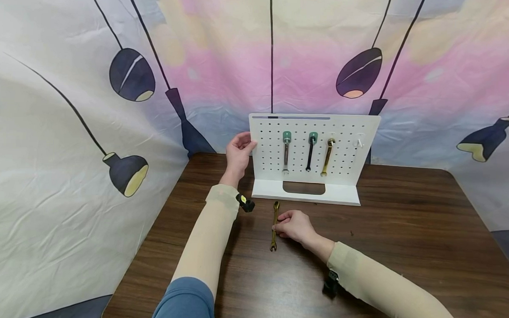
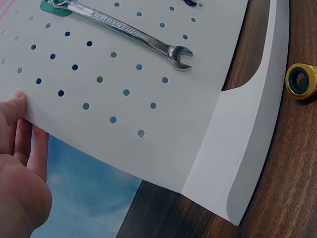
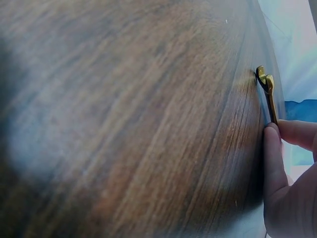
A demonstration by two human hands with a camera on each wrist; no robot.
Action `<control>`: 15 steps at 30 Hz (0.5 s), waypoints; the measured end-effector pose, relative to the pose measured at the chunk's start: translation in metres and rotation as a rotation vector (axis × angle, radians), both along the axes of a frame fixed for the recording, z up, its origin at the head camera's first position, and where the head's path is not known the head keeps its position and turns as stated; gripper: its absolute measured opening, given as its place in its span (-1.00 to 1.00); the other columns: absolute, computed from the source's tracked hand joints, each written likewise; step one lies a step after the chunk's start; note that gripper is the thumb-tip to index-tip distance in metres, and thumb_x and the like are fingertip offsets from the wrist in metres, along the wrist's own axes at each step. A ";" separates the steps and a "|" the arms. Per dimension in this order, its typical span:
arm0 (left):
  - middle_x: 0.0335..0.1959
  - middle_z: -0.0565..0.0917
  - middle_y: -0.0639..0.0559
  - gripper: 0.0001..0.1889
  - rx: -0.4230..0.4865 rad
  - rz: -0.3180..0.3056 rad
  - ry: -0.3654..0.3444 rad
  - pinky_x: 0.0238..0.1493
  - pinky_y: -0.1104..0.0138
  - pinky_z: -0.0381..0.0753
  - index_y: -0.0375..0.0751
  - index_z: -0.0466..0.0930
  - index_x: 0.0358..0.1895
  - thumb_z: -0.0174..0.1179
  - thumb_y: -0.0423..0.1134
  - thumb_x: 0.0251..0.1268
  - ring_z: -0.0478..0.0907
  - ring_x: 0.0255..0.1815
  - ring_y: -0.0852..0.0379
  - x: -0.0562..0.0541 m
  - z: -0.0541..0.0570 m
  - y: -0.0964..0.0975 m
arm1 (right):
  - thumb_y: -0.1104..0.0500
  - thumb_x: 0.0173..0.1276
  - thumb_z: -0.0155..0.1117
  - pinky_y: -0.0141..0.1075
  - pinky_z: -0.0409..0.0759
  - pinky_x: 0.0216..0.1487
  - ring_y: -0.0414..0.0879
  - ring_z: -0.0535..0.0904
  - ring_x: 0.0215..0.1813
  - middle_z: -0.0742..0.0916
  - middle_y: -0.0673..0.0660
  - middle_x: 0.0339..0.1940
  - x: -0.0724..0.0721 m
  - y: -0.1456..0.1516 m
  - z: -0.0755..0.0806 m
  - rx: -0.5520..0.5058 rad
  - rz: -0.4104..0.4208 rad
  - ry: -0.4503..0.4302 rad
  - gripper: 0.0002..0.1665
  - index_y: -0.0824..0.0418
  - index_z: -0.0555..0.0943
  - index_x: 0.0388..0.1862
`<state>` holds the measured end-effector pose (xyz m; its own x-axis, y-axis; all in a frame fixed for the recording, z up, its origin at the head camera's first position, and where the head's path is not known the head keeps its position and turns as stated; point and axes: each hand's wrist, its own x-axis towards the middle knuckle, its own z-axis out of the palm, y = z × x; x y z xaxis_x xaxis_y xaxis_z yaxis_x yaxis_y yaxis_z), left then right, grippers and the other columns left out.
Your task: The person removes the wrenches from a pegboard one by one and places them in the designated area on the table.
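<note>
My left hand (image 1: pixel 239 154) grips the left edge of a white pegboard stand (image 1: pixel 264 187), thumb on its front and fingers behind. In the left wrist view the thumb (image 2: pixel 15 105) lies right at the board's rim. Near the stand's front edge, a gold combination wrench (image 1: pixel 274 239) lies lengthwise, its ring end toward the stand and its open end toward me. My right hand (image 1: pixel 297 226) pinches this wrench near mid-shaft from the right. The right wrist view has the wrench's open end (image 3: pixel 267 82) sticking out past the thumb and finger.
On the board hang a silver wrench (image 1: pixel 286 153), a black wrench (image 1: pixel 310 156) and a second gold wrench (image 1: pixel 328 158). A bare white hook (image 1: pixel 359 143) is at the right. The stand is on a dark wooden table (image 1: pixel 412 220), with a lamp-patterned cloth (image 1: pixel 308 53) behind.
</note>
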<state>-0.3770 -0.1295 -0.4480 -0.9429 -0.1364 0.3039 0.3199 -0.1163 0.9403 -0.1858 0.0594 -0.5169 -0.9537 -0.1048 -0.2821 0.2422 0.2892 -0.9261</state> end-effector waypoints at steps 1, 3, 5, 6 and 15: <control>-0.11 0.75 0.05 -0.69 0.002 -0.001 0.000 -0.01 0.33 0.62 -0.27 0.72 0.15 0.42 -0.50 0.39 0.64 -0.12 0.14 0.000 0.000 0.000 | 0.36 0.24 0.59 -0.24 0.77 -0.29 -0.11 0.77 -0.37 0.82 0.14 -0.40 0.000 0.000 0.000 0.001 0.001 0.006 -0.66 0.43 0.68 -0.06; -0.12 0.75 0.05 -0.69 0.003 0.000 -0.001 -0.02 0.33 0.62 -0.26 0.72 0.15 0.42 -0.50 0.39 0.64 -0.12 0.15 0.000 0.000 0.000 | 0.37 0.23 0.59 -0.25 0.77 -0.29 -0.11 0.77 -0.38 0.82 0.14 -0.40 0.000 -0.001 -0.001 -0.006 -0.003 0.006 -0.65 0.44 0.68 -0.05; -0.12 0.75 0.05 -0.69 0.002 0.000 0.000 -0.02 0.33 0.62 -0.26 0.72 0.15 0.42 -0.50 0.39 0.64 -0.12 0.14 0.000 0.001 -0.001 | 0.38 0.23 0.59 -0.26 0.77 -0.30 -0.12 0.77 -0.38 0.82 0.13 -0.41 0.000 -0.001 -0.002 -0.012 -0.004 0.016 -0.65 0.45 0.68 -0.05; -0.12 0.74 0.05 -0.69 0.002 0.001 0.001 -0.02 0.33 0.62 -0.26 0.72 0.15 0.42 -0.50 0.38 0.64 -0.12 0.14 0.000 0.001 -0.001 | 0.38 0.23 0.59 -0.25 0.77 -0.30 -0.12 0.77 -0.38 0.82 0.13 -0.41 0.000 -0.001 -0.002 -0.013 -0.003 0.022 -0.65 0.45 0.68 -0.05; -0.13 0.74 0.07 -0.69 -0.017 0.002 -0.005 -0.02 0.31 0.63 -0.25 0.72 0.14 0.43 -0.48 0.39 0.64 -0.12 0.14 0.001 0.001 -0.001 | 0.37 0.25 0.60 -0.26 0.77 -0.30 -0.12 0.76 -0.39 0.82 0.12 -0.40 0.000 0.001 -0.005 -0.031 -0.004 0.017 -0.65 0.45 0.69 -0.03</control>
